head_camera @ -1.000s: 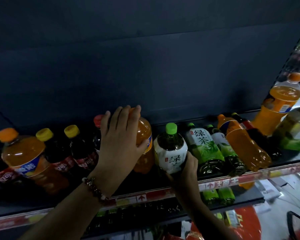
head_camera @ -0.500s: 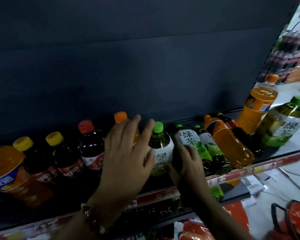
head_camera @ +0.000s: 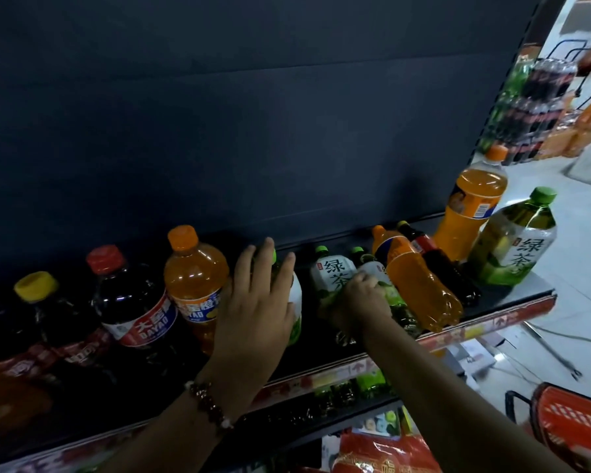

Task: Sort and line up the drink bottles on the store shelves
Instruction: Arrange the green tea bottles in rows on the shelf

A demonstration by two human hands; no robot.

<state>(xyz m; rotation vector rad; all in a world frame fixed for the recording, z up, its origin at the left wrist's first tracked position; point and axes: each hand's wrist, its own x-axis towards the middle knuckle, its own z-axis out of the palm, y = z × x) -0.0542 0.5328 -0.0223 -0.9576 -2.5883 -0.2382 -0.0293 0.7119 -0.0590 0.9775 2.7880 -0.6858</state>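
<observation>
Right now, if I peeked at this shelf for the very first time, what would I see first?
First, two hands in the middle of the shelf: the left hand over an upright green tea bottle, the right hand on one lying down. Next, the bright orange soda bottle standing left of them, and another orange bottle lying flat to the right.

— What's the shelf [head_camera: 512,303] carrying?
— Upright cola bottles [head_camera: 133,302] and an orange soda [head_camera: 195,285] at left; 4 bottles lying down mid-right; 2 standing at the right end.
</observation>
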